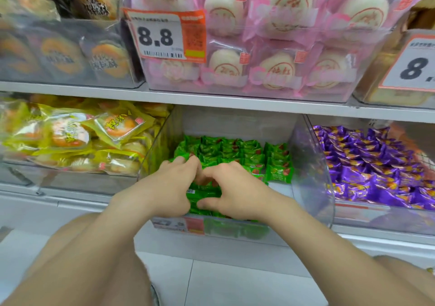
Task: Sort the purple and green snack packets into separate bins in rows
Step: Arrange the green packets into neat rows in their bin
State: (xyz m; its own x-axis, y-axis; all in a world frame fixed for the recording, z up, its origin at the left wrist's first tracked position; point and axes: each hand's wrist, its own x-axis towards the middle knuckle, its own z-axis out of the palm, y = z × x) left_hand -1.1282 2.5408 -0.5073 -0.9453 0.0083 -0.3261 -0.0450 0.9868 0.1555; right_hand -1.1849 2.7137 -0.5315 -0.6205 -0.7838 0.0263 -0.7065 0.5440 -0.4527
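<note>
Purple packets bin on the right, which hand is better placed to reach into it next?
Probably the right hand: it sits nearer the purple bin, while the left hand is farther over. Both grip green packets now.

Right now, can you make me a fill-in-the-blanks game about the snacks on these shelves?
The left hand and right hand grip a bundle of ____ packets.
The right bin is full of ____ packets.
The left bin holds ____ packets.
The fully visible price tag reads ____.
Missing words: green, purple, yellow, 8.8.
</note>
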